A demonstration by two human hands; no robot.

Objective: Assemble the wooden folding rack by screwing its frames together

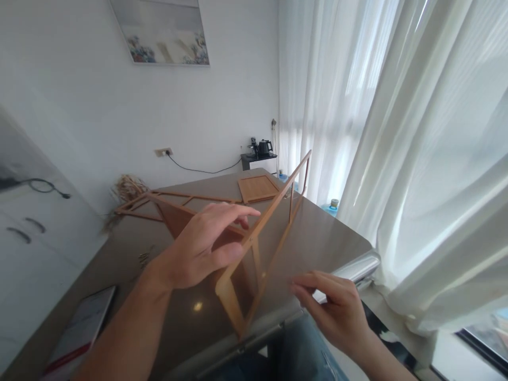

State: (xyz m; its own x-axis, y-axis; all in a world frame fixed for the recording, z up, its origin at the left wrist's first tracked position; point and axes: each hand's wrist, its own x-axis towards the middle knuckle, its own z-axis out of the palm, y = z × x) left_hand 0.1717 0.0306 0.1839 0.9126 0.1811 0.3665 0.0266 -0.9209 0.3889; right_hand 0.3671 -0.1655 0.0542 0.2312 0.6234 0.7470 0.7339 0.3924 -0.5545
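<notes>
A wooden ladder-like side frame stands on edge on the table in the middle of the view. A brown wooden panel runs leftward from it to another open frame. My left hand is over the near side of the upright frame, fingers stretched out and thumb apart. It is beside the top rail; whether it touches is unclear. To the right of the frame, my right hand has thumb and forefinger pinched together. Anything between those fingertips is too small or blurred to make out.
A square wooden panel lies at the table's far end. Small metal pieces are on the left, near a flat tablet-like item. A shiny clear roll lies along the right edge. Beyond stand a black kettle and curtains.
</notes>
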